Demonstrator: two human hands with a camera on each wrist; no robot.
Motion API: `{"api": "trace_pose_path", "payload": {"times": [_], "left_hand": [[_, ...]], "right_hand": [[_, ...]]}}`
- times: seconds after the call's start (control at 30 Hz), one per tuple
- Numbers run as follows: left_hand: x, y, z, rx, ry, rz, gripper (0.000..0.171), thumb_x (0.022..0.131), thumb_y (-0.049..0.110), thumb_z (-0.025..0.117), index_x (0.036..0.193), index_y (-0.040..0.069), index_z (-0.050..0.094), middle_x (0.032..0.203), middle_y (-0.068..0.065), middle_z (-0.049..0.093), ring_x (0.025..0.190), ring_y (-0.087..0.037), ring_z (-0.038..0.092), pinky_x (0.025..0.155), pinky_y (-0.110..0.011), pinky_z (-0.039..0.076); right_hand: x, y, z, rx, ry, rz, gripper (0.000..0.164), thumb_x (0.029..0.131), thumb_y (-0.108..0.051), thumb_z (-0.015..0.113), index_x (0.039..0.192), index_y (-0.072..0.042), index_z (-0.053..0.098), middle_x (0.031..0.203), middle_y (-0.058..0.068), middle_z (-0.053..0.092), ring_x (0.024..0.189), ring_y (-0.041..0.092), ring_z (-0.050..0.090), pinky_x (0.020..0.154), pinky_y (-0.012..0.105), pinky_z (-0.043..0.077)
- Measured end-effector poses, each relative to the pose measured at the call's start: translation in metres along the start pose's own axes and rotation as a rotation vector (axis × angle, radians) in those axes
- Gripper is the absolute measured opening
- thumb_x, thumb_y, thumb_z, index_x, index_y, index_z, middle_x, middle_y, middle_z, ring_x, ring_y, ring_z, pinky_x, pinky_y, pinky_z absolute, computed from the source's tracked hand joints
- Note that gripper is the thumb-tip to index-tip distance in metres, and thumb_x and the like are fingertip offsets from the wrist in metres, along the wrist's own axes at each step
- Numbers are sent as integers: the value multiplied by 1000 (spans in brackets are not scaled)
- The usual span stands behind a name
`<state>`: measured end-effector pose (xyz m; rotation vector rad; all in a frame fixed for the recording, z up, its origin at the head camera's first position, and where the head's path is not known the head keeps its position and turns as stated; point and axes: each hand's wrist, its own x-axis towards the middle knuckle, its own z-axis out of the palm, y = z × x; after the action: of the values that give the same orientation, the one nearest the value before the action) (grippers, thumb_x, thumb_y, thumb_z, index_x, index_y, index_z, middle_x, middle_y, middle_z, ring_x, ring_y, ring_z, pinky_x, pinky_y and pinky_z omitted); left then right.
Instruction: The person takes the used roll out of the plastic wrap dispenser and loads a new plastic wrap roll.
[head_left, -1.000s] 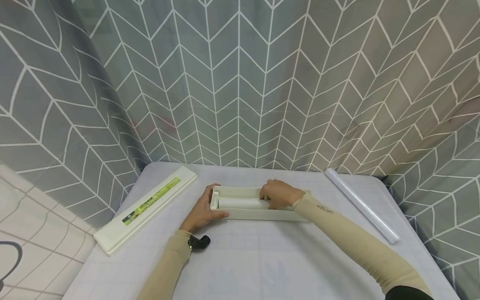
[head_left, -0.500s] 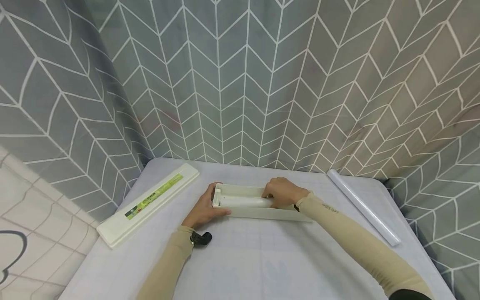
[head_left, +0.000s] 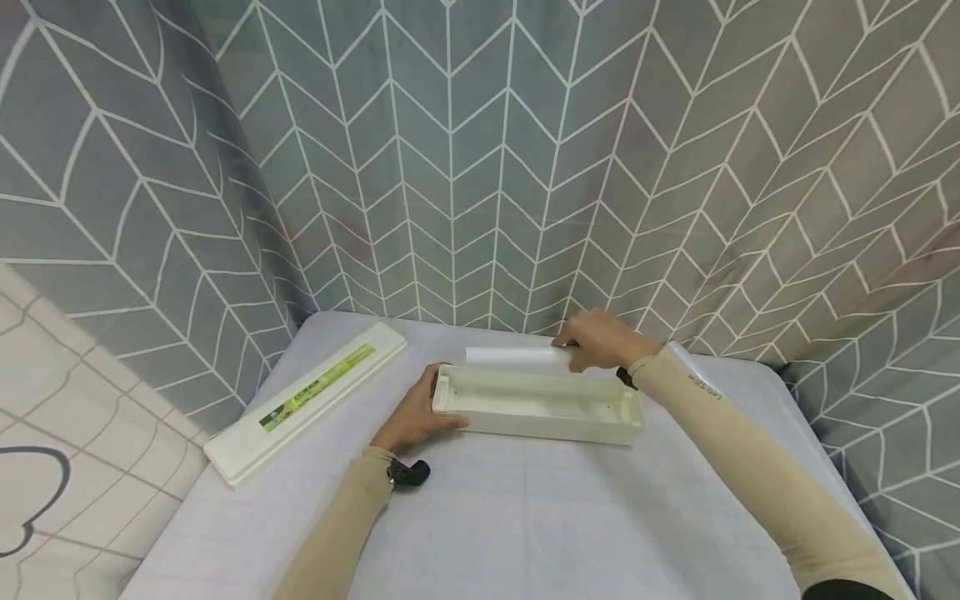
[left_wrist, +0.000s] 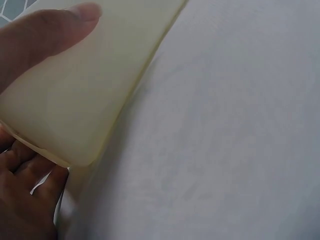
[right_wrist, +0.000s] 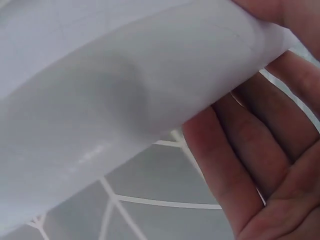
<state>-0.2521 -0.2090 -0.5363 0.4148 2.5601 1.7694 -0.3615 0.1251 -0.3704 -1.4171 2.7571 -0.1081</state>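
In the head view my left hand (head_left: 418,412) grips the left end of a long cream-white open box (head_left: 540,427). In the left wrist view its thumb lies on the box's wall (left_wrist: 100,95) and the other fingers are at the end. Beyond the box's far edge, my right hand (head_left: 600,340) holds the right end of a white roll of cling film (head_left: 513,356). The right wrist view shows the smooth, shiny roll (right_wrist: 165,75) between thumb and fingers. The roll's right end is hidden by the hand. Nothing lies inside the visible part of the box.
A long cream lid (head_left: 311,396) with a green label lies slanted at the left of the white-covered table (head_left: 480,517). A clear, shiny roll (head_left: 686,357) at the right is mostly hidden behind the right forearm. A patterned curtain (head_left: 480,167) hangs close behind the table.
My right hand has lifted the roll of cling film out of the box and carried it up beyond the far edge. The left hand keeps hold of the box's left end.
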Motion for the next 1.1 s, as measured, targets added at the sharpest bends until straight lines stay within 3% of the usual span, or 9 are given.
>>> {"api": "trace_pose_path", "payload": {"times": [0.17, 0.37, 0.83, 1.1], "left_hand": [[2, -2, 1, 29, -2, -2, 104, 77, 22, 97, 159, 9, 34, 152, -14, 55, 135, -33, 55, 117, -52, 40], [2, 2, 3, 11, -17, -5, 106, 77, 22, 97, 160, 8, 33, 151, -12, 56, 135, -31, 54, 118, -53, 38], [-3, 5, -1, -32, -6, -25, 99, 75, 18, 98, 154, 17, 39, 147, -9, 59, 128, -28, 56, 117, -52, 37], [-2, 3, -2, -24, -26, -31, 97, 78, 18, 96, 155, 20, 38, 149, -7, 57, 131, -27, 56, 119, -52, 35]], "right_hand": [[7, 22, 9, 3, 0, 27, 34, 72, -5, 89, 104, -14, 85, 79, -4, 77, 65, 9, 57, 65, 34, 50], [16, 37, 27, 23, -23, 86, 42, 71, -11, 91, 112, -13, 84, 92, 2, 81, 78, 13, 69, 74, 39, 58], [40, 46, 46, 81, -101, 166, 48, 70, -17, 95, 116, -12, 83, 99, 4, 81, 86, 17, 69, 84, 44, 57], [57, 49, 60, 91, -82, 144, 46, 69, -20, 98, 113, -15, 85, 99, 2, 80, 88, 17, 70, 85, 40, 58]]}}
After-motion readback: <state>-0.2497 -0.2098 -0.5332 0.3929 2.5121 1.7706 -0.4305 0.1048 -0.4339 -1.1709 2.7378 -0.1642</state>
